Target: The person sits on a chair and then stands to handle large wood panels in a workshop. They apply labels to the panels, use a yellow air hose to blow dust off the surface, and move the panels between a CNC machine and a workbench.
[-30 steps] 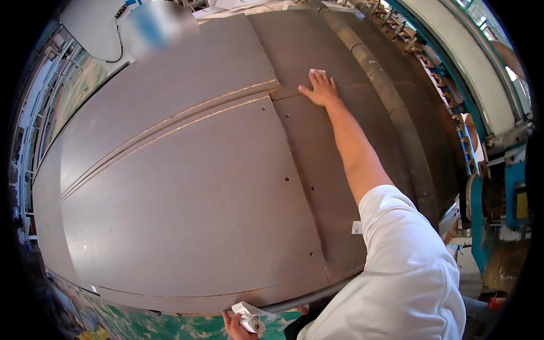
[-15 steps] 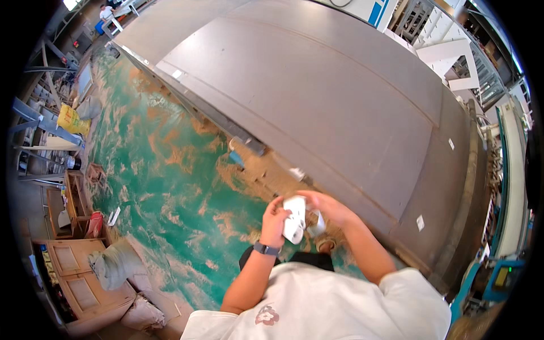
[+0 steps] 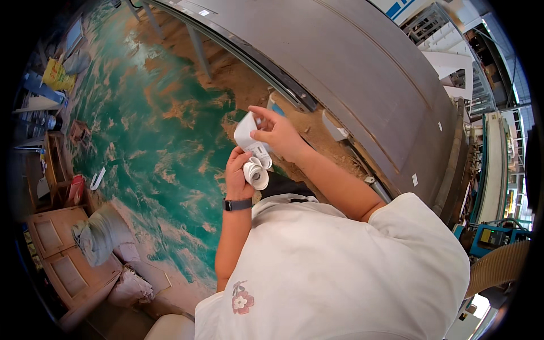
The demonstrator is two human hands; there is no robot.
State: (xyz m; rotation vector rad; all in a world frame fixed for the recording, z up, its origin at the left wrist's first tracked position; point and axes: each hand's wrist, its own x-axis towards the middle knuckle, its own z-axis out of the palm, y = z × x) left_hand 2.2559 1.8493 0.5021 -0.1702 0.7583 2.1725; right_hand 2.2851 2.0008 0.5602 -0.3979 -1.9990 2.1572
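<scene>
Label roll (image 3: 257, 178): it sits in our left hand (image 3: 237, 168), out in front of our body, with its round end and hollow core turned up toward us; loose loops of paper curl at its far side.
Paper strip (image 3: 243, 131): from the roll it runs away from us, its long way pointing up and slightly left of the left grip, to our right hand (image 3: 276, 134).
Left grip: fingers are curled around the roll, closed on it; this hand is the nearer one to the core, and a dark watch (image 3: 239, 204) circles the wrist below.
Right grip: thumb and forefinger hold the strip near its far end, just beyond the left hand; how the fingers behind the paper sit, we cannot tell.
Brown boards (image 3: 345, 73): they lie flat to the right of both grips and beyond them, apart from our hands; a white label (image 3: 415, 179) lies on them, well right of the roll.
Green floor (image 3: 153, 175): it spreads below and left of our grips, streaked with pale and brown dust.
Room: well left of the left hand we see wooden doors (image 3: 71, 272), a grey sack (image 3: 99, 238) and a yellow bag (image 3: 58, 76); far right of the grips, a ribbed hose (image 3: 498, 266).
</scene>
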